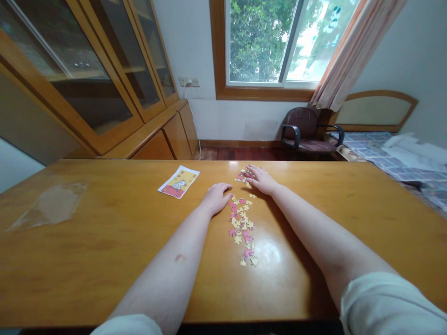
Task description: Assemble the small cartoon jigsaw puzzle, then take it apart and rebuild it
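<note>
Loose jigsaw puzzle pieces [240, 223], yellow and pink, trail down the middle of the wooden table. A smaller heap of pieces [241, 176] lies at the far end of that trail. My right hand [262, 180] reaches over this heap from the right, fingers spread and touching its edge. On the left side of the trail rests my left hand [217, 197], its fingers slightly bent and apart, close to the upper pieces, with nothing visible in it. A picture card [179, 181] with a white figure on yellow and pink lies beyond my left hand.
The wooden table [122, 242] spans the view. A clear plastic bag [57, 204] lies flat at its left. Behind stand a glass-door cabinet [136, 109], an office chair [304, 130] and a bed [391, 158], with a window above the far wall.
</note>
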Motion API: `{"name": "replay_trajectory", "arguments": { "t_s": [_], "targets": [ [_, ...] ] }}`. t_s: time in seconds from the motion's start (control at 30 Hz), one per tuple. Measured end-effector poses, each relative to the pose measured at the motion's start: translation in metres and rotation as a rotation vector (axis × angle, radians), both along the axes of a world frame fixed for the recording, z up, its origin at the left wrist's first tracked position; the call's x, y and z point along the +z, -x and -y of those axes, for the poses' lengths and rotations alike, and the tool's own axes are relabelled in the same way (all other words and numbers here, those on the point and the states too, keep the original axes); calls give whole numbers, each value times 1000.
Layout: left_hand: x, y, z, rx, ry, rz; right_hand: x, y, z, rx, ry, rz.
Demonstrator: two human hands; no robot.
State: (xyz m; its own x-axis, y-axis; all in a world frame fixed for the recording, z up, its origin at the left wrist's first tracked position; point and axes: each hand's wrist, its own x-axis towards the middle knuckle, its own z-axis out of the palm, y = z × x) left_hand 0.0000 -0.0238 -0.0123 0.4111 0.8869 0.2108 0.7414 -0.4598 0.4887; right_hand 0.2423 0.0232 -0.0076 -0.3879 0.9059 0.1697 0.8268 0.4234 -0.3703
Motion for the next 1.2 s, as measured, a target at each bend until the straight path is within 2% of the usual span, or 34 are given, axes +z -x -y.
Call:
{"name": "replay_trajectory", "arguments": {
  "t_s": [0.13, 0.27, 0.5, 0.77, 1.0, 1.2],
  "targets": [
    [-1, 0, -1, -3, -4, -8, -3, -11, 21, 17, 8, 86],
    [-1, 0, -2, 3, -9, -14, -8, -6, 29, 11, 31, 161],
    [1, 0, 0, 11, 14, -17, -9, 9, 0, -85, 50, 200],
    [4, -1, 1, 9, 8, -27, -8, 20, -28, 16, 44, 215],
    [1, -1, 0, 8, 9, -13, -8, 20, -29, 42, 7, 200],
    [-1, 1, -2, -33, -17, 18, -8, 16, -14, -17, -158, 134]
  ]
}}
